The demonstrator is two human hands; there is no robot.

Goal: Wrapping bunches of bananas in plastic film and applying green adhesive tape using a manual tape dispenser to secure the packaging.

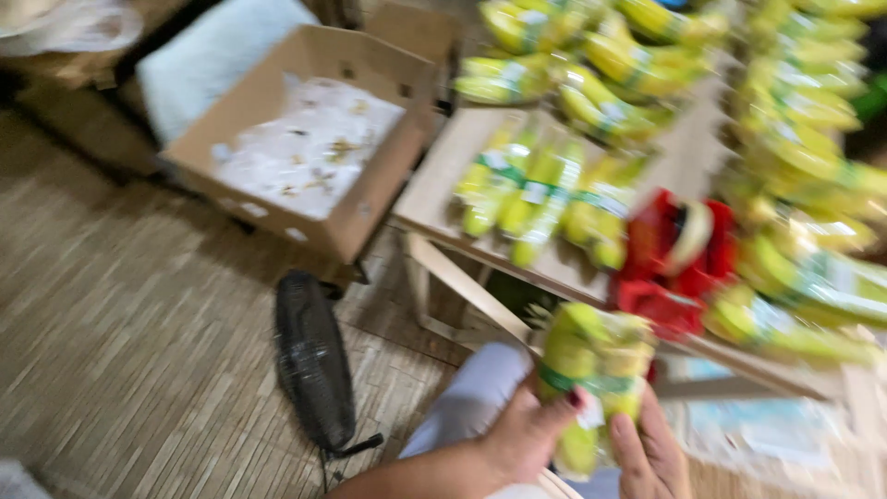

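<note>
- Bagged banana bunch (591,370): yellow-green fruit in glossy clear film with a green band, held upright low in the frame, just in front of the worktop edge, above a lap in pale cloth.
- Left hand (522,434): curled round the bunch's lower left side, thumb pressed on the film; dark nail polish seen.
- Right hand (651,453): fingers closed on the bunch's lower right side; both hands are touching the wrap.
- Worktop (434,189): pale wood board on slanted wooden legs, smooth surface.
- Wrapped banana bunches (540,189): laid in rows on the worktop, elongated and curved, shiny film with green bands; more are piled behind and to the right, blurred.
- Red item (670,249): crumpled red shape among the bunches; kind cannot be told through motion blur.
- Cardboard box (305,139): open, brown, rectangular, lined with white sheet littered with small scraps; set left of the worktop.
- Black fan (314,365): round wire-mesh grille, standing on the floor below the box.
- Floor (120,342): woven, matted strip texture, brownish.
</note>
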